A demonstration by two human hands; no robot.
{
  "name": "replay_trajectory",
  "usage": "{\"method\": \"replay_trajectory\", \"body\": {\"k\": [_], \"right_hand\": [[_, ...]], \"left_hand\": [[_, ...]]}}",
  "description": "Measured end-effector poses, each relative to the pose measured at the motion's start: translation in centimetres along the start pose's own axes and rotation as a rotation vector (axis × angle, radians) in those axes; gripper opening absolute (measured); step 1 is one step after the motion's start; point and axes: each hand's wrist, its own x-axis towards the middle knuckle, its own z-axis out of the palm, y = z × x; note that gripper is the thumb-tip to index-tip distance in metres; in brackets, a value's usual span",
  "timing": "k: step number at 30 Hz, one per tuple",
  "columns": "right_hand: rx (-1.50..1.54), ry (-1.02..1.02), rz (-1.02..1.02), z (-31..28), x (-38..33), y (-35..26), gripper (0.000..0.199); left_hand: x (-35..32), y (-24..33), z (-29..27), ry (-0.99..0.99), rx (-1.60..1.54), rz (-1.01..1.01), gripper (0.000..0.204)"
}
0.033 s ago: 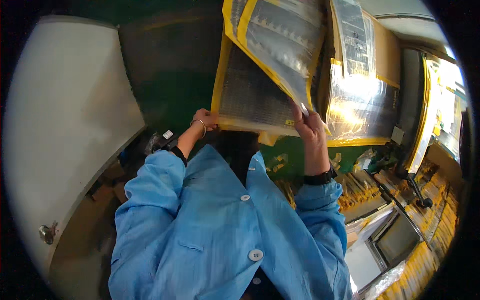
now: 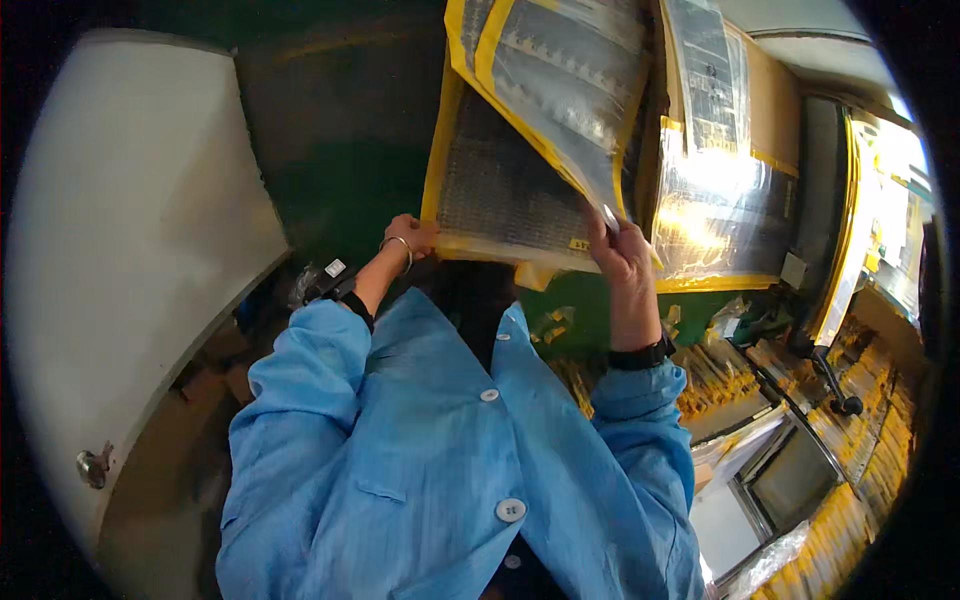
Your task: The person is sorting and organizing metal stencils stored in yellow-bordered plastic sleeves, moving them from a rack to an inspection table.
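A dark, fine-patterned sheet edged with yellow tape (image 2: 510, 190) lies at the top centre. My left hand (image 2: 411, 235) has its fingers closed on this sheet's near left corner. Over it, clear plastic sheets with yellow-taped edges (image 2: 570, 80) slant across, their left side lifted away from the dark sheet. My right hand (image 2: 622, 252) grips the gathered near corner of these plastic sheets, thumb on top. Whether its fingers also hold the dark sheet's edge beneath, I cannot tell. A loose flap of yellow tape (image 2: 535, 276) hangs from the dark sheet's near edge.
More taped sheets (image 2: 720, 225) hang over brown cardboard (image 2: 775, 95) to the right. Rows of yellow-edged sheets (image 2: 720, 385) stand lower right, near a rectangular frame (image 2: 790, 475) and a black-knobbed lever (image 2: 850, 405). A white door (image 2: 140, 220) with a round knob (image 2: 94, 466) is left.
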Motion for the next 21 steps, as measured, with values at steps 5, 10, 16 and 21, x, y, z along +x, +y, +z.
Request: {"method": "replay_trajectory", "body": {"k": [5,10,16,21], "right_hand": [[-0.17,-0.113,0.24,-0.6,-0.7,0.1,0.035],[-0.406,-0.241,0.246,1.1,-3.8,2.5,0.055],[-0.4,-0.287,0.201,4.4,-6.1,-2.6,0.053],[-0.258,-0.017,0.33,4.5,-7.2,-4.0,0.064]], "left_hand": [[-2.1,4.6,-0.4,-0.311,0.01,0.155,0.035],[-12.4,15.2,0.9,-0.699,-0.908,0.426,0.027],[-15.7,17.7,1.6,-0.659,-0.694,0.592,0.024],[-12.2,13.8,-3.4,-0.457,-0.267,0.503,0.02]]}}
